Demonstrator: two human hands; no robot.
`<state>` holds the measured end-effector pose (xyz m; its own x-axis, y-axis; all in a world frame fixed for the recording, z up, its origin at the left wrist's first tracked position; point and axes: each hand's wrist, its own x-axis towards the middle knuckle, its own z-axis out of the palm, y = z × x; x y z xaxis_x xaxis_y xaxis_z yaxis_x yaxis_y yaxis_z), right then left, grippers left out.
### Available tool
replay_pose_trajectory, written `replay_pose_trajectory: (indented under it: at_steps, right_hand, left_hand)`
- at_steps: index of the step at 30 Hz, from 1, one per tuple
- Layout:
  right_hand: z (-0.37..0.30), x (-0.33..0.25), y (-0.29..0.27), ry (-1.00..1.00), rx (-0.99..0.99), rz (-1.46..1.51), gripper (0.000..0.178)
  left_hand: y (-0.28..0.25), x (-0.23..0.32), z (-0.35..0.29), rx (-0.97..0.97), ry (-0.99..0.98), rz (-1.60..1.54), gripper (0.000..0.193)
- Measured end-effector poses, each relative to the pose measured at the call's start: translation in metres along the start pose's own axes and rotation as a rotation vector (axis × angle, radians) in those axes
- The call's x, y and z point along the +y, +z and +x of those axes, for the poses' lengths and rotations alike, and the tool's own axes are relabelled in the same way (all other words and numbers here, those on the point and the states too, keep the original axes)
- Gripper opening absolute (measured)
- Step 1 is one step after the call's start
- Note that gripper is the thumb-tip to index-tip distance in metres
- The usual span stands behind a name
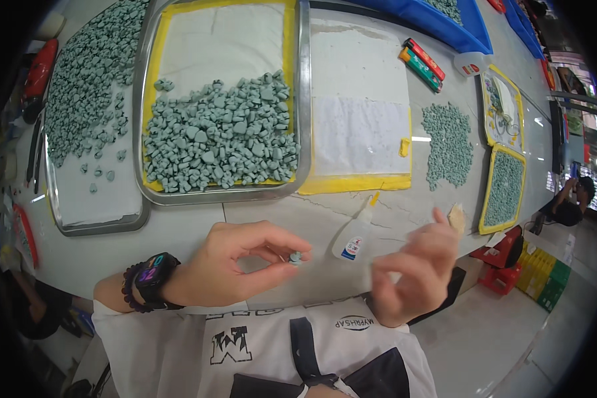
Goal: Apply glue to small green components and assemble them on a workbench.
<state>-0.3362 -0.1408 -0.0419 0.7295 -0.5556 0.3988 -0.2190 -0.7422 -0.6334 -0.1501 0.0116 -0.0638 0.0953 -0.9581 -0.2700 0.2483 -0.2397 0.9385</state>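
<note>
My left hand (227,260), with a dark watch and a beaded bracelet at the wrist, pinches a small grey-green piece (296,257) between thumb and fingertips above the table's front. To its right my right hand (412,270) is raised and smeared by motion; whether it holds anything does not show. Between the two hands lies a small white glue bottle (353,232) with a yellow nozzle pointing away from me. A heap of grey-green pieces (222,136) fills the near part of a yellow-edged metal tray (304,99) beyond my left hand.
At far left, another tray (99,227) carries more such pieces. A yellow-taped white board (358,139) lies right of the middle tray. Smaller pieces (448,146) are spread on the table, near red and green boxes (421,65). Blue bins (438,23) stand at the back.
</note>
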Motion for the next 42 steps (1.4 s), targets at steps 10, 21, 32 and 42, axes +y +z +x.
replay_pose_trajectory:
  at_steps: [10,21,32,42]
  right_hand:
    - [0.007,-0.018,0.040,-0.199,-0.113,-0.096,0.028]
    - [0.012,-0.011,0.029,-0.106,-0.358,0.298,0.027]
    - [0.000,-0.028,0.025,-0.261,-0.146,0.155,0.023]
    - [-0.001,-0.027,0.024,-0.060,-0.185,0.291,0.024]
  left_hand:
    - [-0.002,0.002,-0.006,-0.017,-0.075,-0.234,0.028]
    - [-0.013,0.001,-0.004,-0.239,-0.102,-0.224,0.028]
    - [-0.013,0.010,-0.004,-0.331,-0.231,-0.450,0.027]
    - [-0.009,0.011,-0.007,-0.247,-0.018,-0.263,0.027]
